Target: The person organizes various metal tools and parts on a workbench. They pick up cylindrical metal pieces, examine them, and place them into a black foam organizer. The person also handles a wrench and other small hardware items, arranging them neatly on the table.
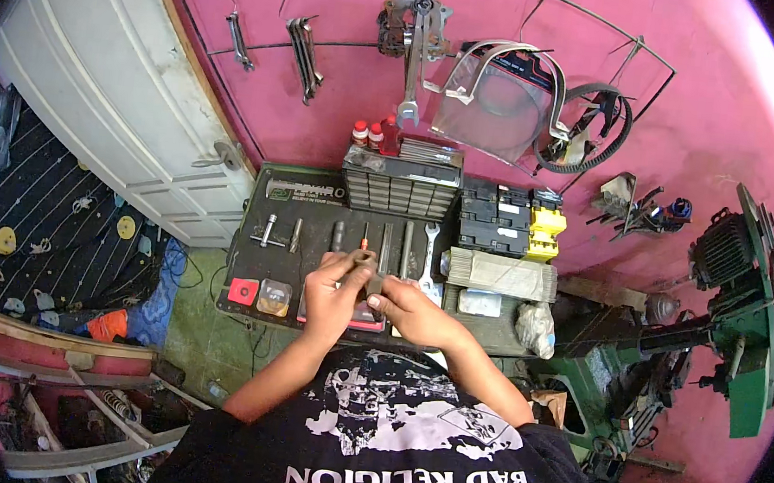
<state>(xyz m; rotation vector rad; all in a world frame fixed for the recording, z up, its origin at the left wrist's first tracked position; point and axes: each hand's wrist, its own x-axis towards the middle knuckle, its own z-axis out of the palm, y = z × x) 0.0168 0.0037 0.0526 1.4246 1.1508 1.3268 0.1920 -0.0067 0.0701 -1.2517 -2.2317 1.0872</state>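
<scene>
My left hand (333, 290) and my right hand (410, 310) meet over the near side of the dark workbench mat (313, 234). Between them they grip a small dull brown-grey metal part (366, 260) with a rounded upper end. My fingers cover most of it, so its full shape is hidden. Beneath my hands, partly covered, lies a flat red-edged item (365, 324). Just beyond my fingers are an orange-handled screwdriver (365, 238) and a dark rod (407, 245). An open-end wrench (429, 250) rests to the right of them.
Leftward on the mat are a T-handle wrench (268, 232), a red square item (243, 291) and a clear case (274, 298). A drawer organizer (401, 187) and black-and-yellow boxes (501, 223) line the back. A green drill press (736, 312) stands right.
</scene>
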